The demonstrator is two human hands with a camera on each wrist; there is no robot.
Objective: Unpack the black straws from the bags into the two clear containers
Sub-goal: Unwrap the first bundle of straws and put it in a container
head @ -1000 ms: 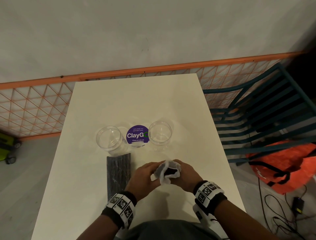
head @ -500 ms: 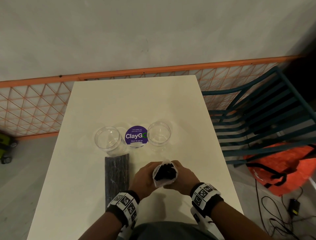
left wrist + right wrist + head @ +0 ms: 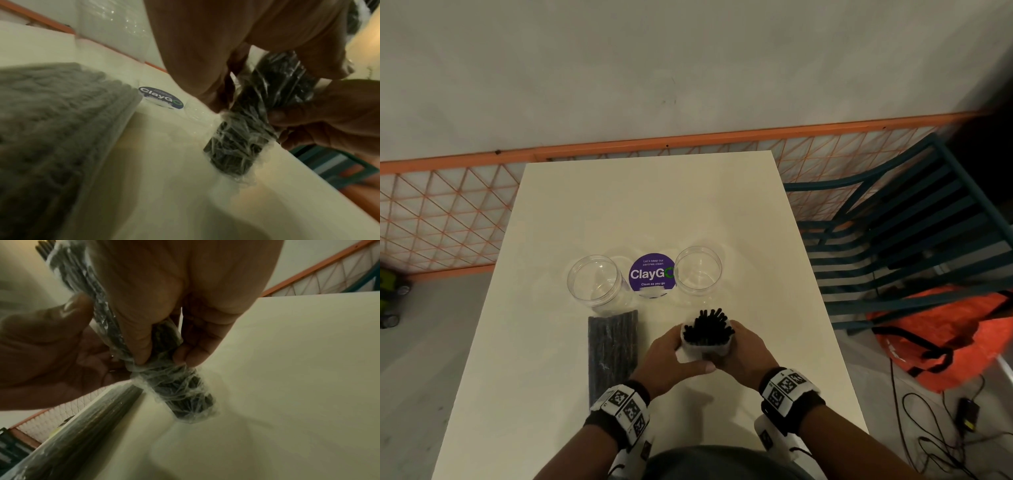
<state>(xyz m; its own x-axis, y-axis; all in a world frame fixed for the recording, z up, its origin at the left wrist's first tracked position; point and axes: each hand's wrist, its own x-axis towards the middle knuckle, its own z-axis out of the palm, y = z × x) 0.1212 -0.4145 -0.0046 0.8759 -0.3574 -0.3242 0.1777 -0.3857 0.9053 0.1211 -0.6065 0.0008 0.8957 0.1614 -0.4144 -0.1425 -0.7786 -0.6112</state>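
Note:
A clear plastic bag of black straws (image 3: 705, 346) stands upright on the white table (image 3: 640, 212), its bottom end on the surface (image 3: 236, 154). My left hand (image 3: 671, 354) and right hand (image 3: 744, 349) grip it from either side, fingers curled round the crinkled plastic (image 3: 176, 386). Black straw tips (image 3: 709, 323) stick out of the bag's open top. Two clear containers stand just beyond, one at the left (image 3: 595, 281) and one at the right (image 3: 698, 270), both with nothing inside. A second bag of straws (image 3: 613, 346) lies flat to the left of my hands.
A round purple ClayGo sticker (image 3: 652, 274) sits between the containers. A teal slatted chair (image 3: 907, 240) and an orange bag (image 3: 941, 329) are off the table's right edge. An orange mesh fence (image 3: 448, 219) runs behind the table.
The bag's mouth, crumpled over the straws a second ago, is now open and pushed down, so the straw tips poke out above it. Both hands have kept their grip.

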